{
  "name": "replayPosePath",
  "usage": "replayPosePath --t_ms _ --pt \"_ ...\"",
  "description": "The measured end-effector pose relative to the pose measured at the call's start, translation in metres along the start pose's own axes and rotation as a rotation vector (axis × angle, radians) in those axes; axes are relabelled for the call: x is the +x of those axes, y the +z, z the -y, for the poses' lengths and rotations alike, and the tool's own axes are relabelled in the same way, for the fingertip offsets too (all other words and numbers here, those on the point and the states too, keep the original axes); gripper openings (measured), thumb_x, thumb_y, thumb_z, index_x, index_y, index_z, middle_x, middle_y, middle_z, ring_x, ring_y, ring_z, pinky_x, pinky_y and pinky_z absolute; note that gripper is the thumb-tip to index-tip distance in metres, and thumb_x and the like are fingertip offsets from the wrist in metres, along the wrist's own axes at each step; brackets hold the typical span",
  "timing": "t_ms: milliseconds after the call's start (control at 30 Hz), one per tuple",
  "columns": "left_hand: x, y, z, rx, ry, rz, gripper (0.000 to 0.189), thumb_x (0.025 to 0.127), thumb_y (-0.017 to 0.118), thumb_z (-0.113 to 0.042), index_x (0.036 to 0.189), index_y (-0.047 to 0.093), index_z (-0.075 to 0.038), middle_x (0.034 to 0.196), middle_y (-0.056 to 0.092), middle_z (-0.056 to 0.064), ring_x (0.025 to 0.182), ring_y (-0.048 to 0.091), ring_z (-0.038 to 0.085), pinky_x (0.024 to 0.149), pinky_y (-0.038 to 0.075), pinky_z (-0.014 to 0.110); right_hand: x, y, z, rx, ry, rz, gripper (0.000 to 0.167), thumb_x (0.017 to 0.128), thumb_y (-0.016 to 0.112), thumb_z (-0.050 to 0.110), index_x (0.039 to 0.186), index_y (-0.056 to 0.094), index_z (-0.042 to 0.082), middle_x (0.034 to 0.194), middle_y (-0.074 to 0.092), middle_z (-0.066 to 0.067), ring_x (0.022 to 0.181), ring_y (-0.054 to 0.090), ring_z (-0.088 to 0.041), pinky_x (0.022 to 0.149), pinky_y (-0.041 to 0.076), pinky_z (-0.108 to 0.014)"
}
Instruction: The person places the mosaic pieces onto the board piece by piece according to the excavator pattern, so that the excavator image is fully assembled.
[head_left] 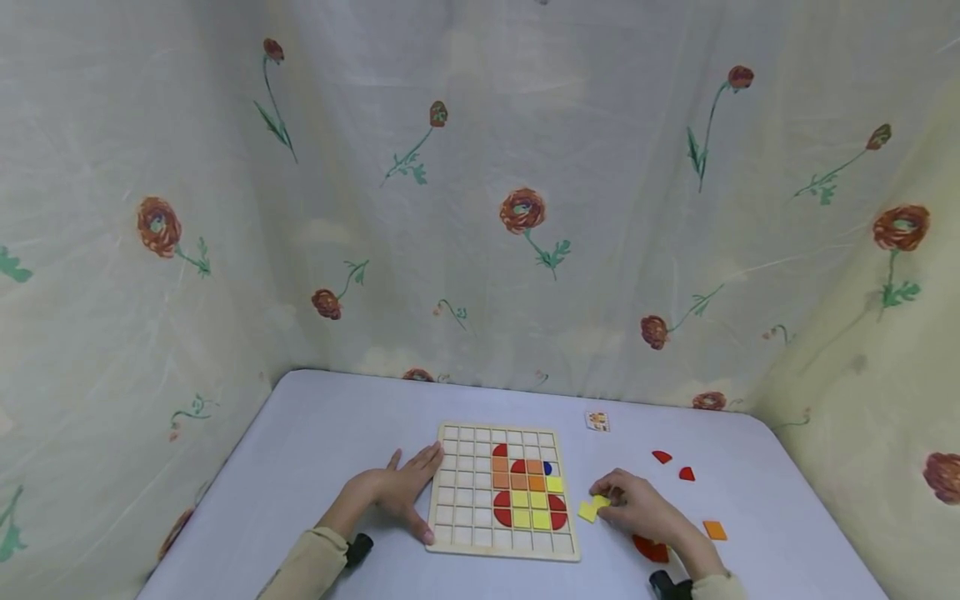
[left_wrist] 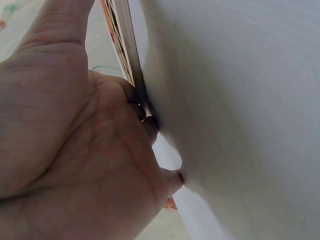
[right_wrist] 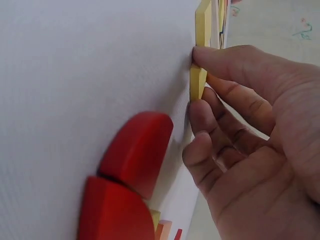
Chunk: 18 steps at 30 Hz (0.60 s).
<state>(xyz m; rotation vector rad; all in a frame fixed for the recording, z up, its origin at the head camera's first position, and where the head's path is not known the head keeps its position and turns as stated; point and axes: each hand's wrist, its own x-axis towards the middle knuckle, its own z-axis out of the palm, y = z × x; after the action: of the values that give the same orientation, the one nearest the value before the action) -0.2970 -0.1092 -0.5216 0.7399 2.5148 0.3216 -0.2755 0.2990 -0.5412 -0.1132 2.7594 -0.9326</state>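
Apparently held a yellow tile [head_left: 601, 502] in a narrow pinch of the right hand [head_left: 636, 503], just right of the board [head_left: 463, 502] and next to a second tile [head_left: 587, 512]. Judging by thinness and flat sides, seemed light, stiff, perhaps slippery, unlikely to break; best taken by opposite edges rather than the face. Laid the left hand [head_left: 401, 487], spread out, against the board's left edge.

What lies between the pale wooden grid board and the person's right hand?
The head view shows two flat yellow tiles there; the right hand pinches the one nearer it.
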Motion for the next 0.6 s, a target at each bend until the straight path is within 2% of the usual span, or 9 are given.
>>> replayPosePath --t_ms 133,300,500,600 --pt "0.002 0.002 0.001 0.0 0.004 -0.001 0.13 0.067 0.079 -0.06 0.155 0.001 -0.005 0.164 -0.004 0.012 0.151 -0.001 0.027 0.118 0.002 0.06 -0.002 -0.001 -0.002 -0.013 0.072 -0.023 0.026 0.078 0.08 0.014 0.101 0.067 0.012 0.088 0.06 0.001 0.08 0.051 -0.015 0.071 0.048 -0.027" --pt "0.004 0.002 0.002 -0.01 0.0 0.005 0.131 0.066 0.079 -0.061 0.155 0.002 -0.006 0.164 -0.003 0.01 0.152 0.0 0.025 0.118 0.003 0.06 -0.003 -0.003 -0.001 -0.054 0.093 -0.045 0.024 0.077 0.08 0.015 0.095 0.065 0.01 0.081 0.058 -0.001 0.076 0.051 -0.015 0.066 0.046 -0.026" --pt "0.004 0.002 0.005 -0.025 0.006 0.028 0.133 0.065 0.077 -0.065 0.155 -0.001 -0.005 0.164 -0.007 0.012 0.151 -0.003 0.027 0.117 0.0 0.061 0.003 -0.001 0.015 -0.006 0.055 -0.086 0.029 0.077 0.08 0.019 0.099 0.063 0.01 0.084 0.057 -0.002 0.079 0.05 -0.016 0.066 0.044 -0.027" --pt "0.005 0.003 0.006 -0.039 0.011 0.014 0.134 0.064 0.077 -0.066 0.155 0.001 -0.006 0.164 -0.005 0.011 0.151 -0.002 0.027 0.117 0.001 0.062 0.01 0.003 0.029 0.032 0.013 -0.099 0.03 0.078 0.079 0.019 0.101 0.062 0.01 0.086 0.058 -0.001 0.08 0.051 -0.015 0.065 0.043 -0.028"
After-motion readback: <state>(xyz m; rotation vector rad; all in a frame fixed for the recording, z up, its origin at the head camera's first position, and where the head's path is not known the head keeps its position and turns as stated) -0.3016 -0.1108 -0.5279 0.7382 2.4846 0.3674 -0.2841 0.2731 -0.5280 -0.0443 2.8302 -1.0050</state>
